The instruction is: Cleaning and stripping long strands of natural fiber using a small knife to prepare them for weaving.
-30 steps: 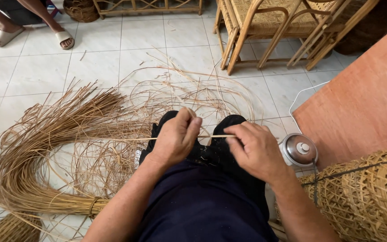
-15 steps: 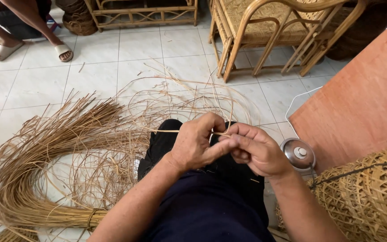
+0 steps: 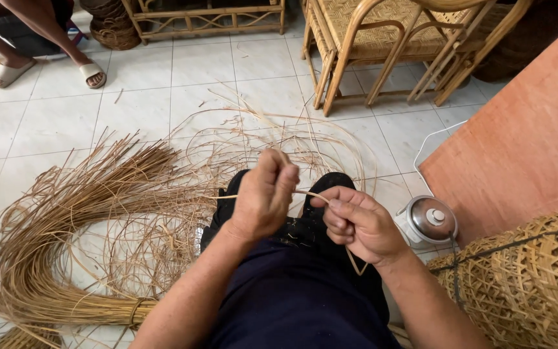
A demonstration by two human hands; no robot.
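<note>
Both hands are now pinching the thin cane strip [image 3: 305,192] closer together over the lap, left hand [image 3: 263,197] gripping it higher, right hand [image 3: 360,223] bending it down.

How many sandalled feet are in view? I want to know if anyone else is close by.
2, both top left: one sandalled foot near the left edge, the other sandalled foot further right on the tiled floor. Others may lie outside the frame.

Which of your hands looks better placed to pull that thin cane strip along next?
Probably the left hand: its fingertips pinch the cane strip near its upper end, while the right hand curls loosely around it lower down.
</note>
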